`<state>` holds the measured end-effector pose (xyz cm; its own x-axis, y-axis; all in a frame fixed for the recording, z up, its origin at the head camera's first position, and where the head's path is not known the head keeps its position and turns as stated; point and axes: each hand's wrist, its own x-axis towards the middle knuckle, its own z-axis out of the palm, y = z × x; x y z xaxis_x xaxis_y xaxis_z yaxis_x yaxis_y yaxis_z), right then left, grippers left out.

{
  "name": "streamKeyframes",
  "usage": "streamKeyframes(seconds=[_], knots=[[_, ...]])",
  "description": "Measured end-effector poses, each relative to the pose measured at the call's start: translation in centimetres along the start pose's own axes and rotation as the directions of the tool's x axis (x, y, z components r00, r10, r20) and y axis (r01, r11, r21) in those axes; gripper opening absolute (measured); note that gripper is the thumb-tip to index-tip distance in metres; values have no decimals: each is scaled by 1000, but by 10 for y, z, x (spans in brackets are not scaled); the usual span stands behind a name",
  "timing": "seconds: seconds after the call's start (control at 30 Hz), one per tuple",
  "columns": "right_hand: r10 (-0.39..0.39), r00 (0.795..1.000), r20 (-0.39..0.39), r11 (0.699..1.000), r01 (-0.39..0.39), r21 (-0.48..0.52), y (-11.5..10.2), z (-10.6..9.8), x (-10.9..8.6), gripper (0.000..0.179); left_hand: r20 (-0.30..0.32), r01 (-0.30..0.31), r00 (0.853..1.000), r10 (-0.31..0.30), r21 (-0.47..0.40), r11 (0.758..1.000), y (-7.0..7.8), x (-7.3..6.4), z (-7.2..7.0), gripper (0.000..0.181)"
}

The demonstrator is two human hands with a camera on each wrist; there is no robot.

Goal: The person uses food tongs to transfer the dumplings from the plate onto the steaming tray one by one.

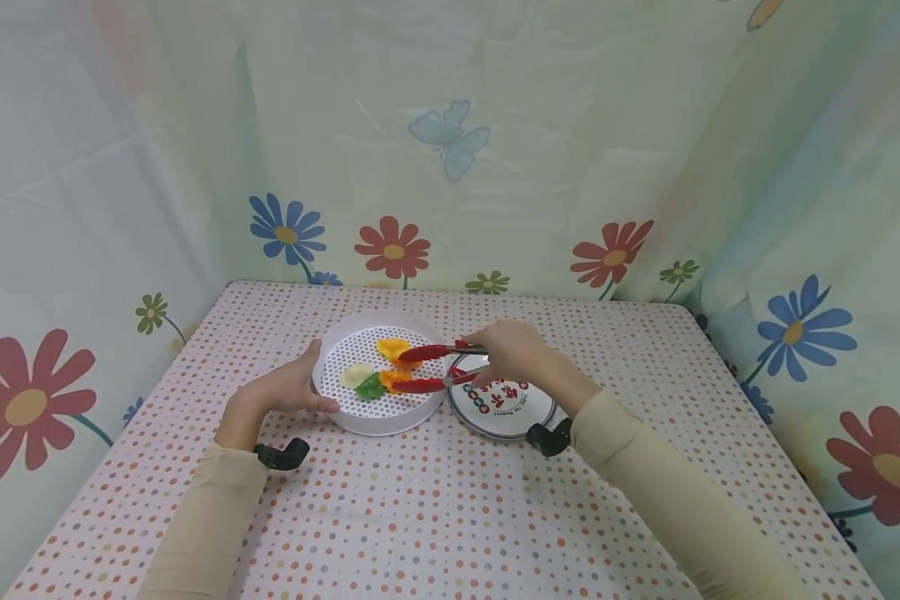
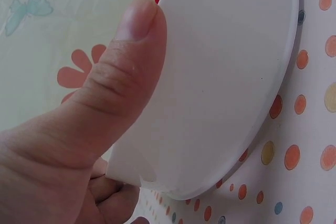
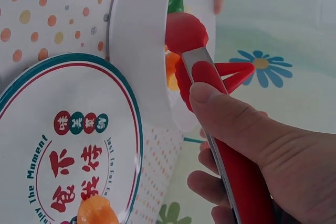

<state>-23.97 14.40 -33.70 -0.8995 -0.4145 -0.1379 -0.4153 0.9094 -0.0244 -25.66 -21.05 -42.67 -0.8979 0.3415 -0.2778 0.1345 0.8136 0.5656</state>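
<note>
A white round steamer basket [image 1: 382, 427] with a perforated floor stands on the table. My left hand [image 1: 288, 387] holds its left side, thumb along the outer wall [image 2: 220, 93] and the other fingers behind. In my right hand [image 1: 510, 350] are red-tipped metal tongs [image 1: 423, 385], gripped by the handles. The spread tong heads reach into the basket, beside a yellow dumpling-like piece [image 1: 392, 348] and an orange one [image 1: 394, 379]. A green piece [image 1: 371, 387] and a cream piece [image 1: 356, 375] lie left of them. Whether the tongs touch any piece, I cannot tell.
Right of the basket, partly under my right hand, sits a white plate [image 1: 521, 421] with printed lettering and a dark rim. In the right wrist view, an orange piece [image 3: 98, 211] appears at the plate. A dotted cloth [image 1: 420, 517] covers the table, and a flowered curtain [image 1: 532, 208] hangs behind.
</note>
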Motion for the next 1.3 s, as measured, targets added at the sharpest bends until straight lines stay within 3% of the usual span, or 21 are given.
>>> streamKeyframes(seconds=[0.17,0.33,0.57,0.73,0.9,1.13,1.3], knots=[[6,1000,-4,997,-5,79,15,-2,-13,72,3,-7,1000,7,-11,1000,0,-2,-1,143],[23,1000,-19,990,-20,139,52,-3,-32,75,5,-11,1000,11,-20,1000,0,-2,-1,143],[136,991,-22,987,-133,86,122,4,-58,81,8,9,1000,-8,-18,1000,0,0,0,144],[163,987,-6,985,-163,51,152,10,-71,78,1,3,1000,-3,-21,1000,-2,0,0,145],[171,985,19,983,-172,65,159,14,-74,75,1,0,1000,0,-22,1000,-2,-1,0,143],[204,978,40,979,-205,18,154,16,-68,73,13,20,1000,-19,-28,999,1,0,2,141],[215,976,45,975,-217,50,151,19,-66,73,14,43,999,-43,-12,999,2,-1,-1,140]])
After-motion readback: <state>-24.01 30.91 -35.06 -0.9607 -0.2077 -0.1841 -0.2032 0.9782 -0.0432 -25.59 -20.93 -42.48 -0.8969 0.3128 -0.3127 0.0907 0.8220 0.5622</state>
